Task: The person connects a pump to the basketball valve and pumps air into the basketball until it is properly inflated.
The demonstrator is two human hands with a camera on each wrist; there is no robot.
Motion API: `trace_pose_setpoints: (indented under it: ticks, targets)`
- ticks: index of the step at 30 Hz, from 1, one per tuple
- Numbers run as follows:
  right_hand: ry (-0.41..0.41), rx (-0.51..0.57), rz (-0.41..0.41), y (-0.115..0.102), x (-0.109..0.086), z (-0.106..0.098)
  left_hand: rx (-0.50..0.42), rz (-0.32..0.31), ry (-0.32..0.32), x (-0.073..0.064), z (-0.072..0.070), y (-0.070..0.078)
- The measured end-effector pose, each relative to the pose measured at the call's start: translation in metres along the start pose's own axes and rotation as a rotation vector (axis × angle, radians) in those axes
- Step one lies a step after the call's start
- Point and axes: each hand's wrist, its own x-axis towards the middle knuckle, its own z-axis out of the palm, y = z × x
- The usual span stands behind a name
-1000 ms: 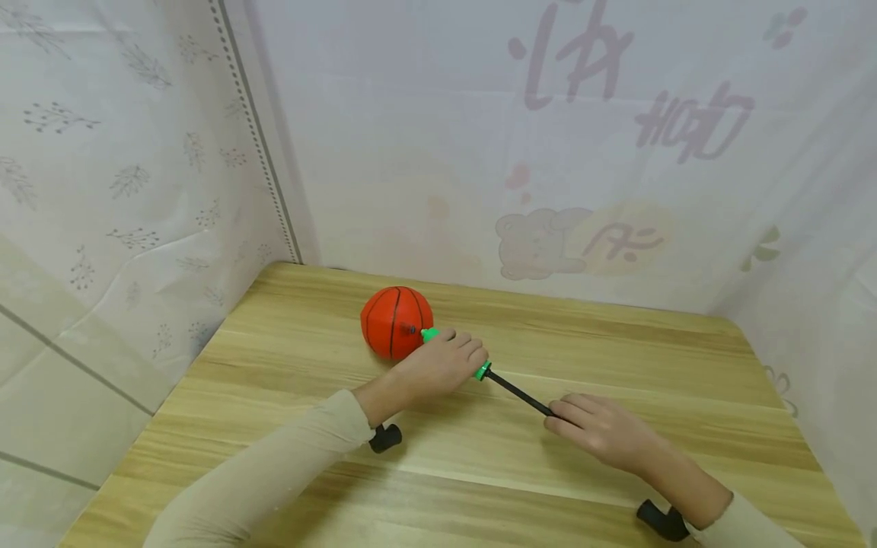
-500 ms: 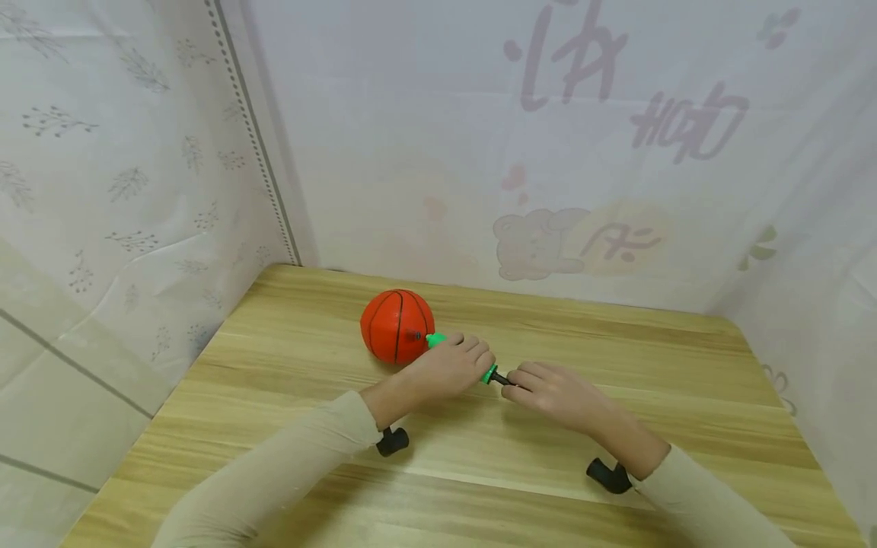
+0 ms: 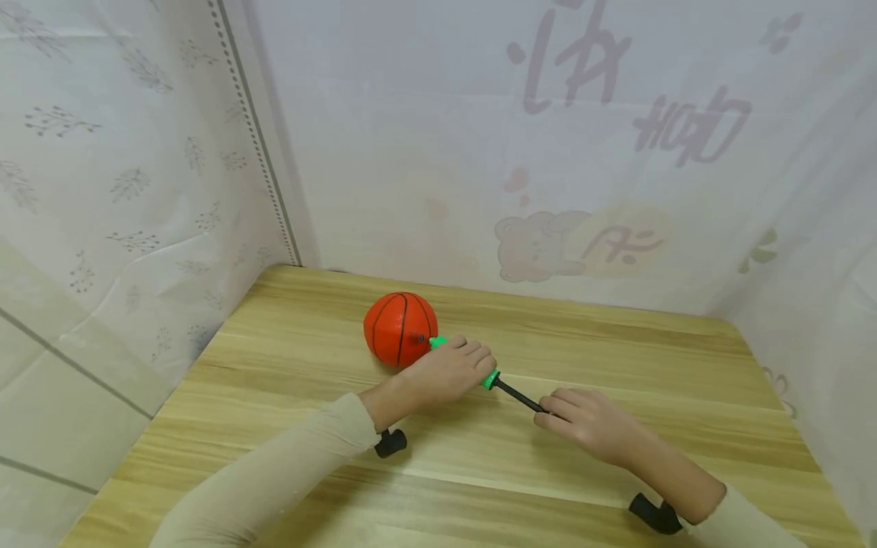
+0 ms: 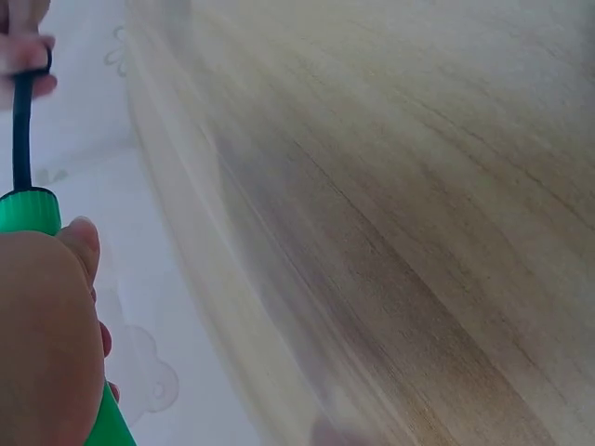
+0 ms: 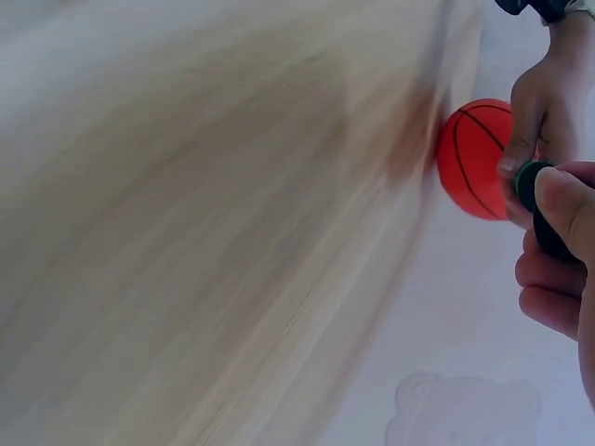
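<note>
An orange-red toy basketball (image 3: 397, 329) with black lines sits toward the back of the wooden table. My left hand (image 3: 445, 373) wraps round the green barrel of a hand pump (image 3: 490, 380), whose tip meets the ball beside its dark valve spot. Out of the barrel's near end runs a black rod (image 3: 518, 396), partly drawn out. At its outer end my right hand (image 3: 589, 426) grips the black handle (image 5: 550, 237), which shows between thumb and fingers in the right wrist view. In the left wrist view, the green barrel (image 4: 30, 212) passes under my left palm.
Both wrists wear black camera mounts (image 3: 390, 443). The wooden tabletop (image 3: 617, 342) ends against a pale printed cloth (image 3: 411, 152) at the back, with more cloth (image 3: 137, 190) along the left side.
My right hand first pushed the rod toward the barrel, then drew it back out to the lower right. The left hand and ball have stayed almost in place.
</note>
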Motion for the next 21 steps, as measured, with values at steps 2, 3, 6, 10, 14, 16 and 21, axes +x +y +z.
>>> trace_pose_setpoints:
  ticks: [2, 3, 6, 10, 14, 16, 21]
  targets:
    - [-0.018, -0.001, 0.011, -0.004, -0.009, -0.007, -0.005, 0.001, -0.003, 0.000, 0.000, -0.001]
    - [-0.021, -0.005, 0.012, -0.005, -0.013, -0.010, -0.010, 0.002, -0.004, 0.000, 0.001, -0.001]
    - [-0.012, -0.024, 0.009, -0.008, -0.021, -0.017, -0.018, 0.005, -0.008, 0.002, 0.002, -0.002]
    - [0.036, -0.039, -0.013, -0.008, -0.023, -0.018, -0.008, 0.004, -0.010, 0.005, 0.002, -0.002]
    - [0.031, -0.023, -0.015, -0.004, -0.016, -0.012, 0.012, -0.004, -0.011, 0.007, 0.003, 0.000]
    - [0.004, -0.019, -0.012, -0.001, -0.011, -0.007, 0.026, -0.007, -0.005, 0.008, 0.004, 0.001]
    - [-0.037, -0.048, -0.019, 0.008, 0.010, 0.005, 0.046, -0.014, 0.021, 0.009, 0.004, 0.003]
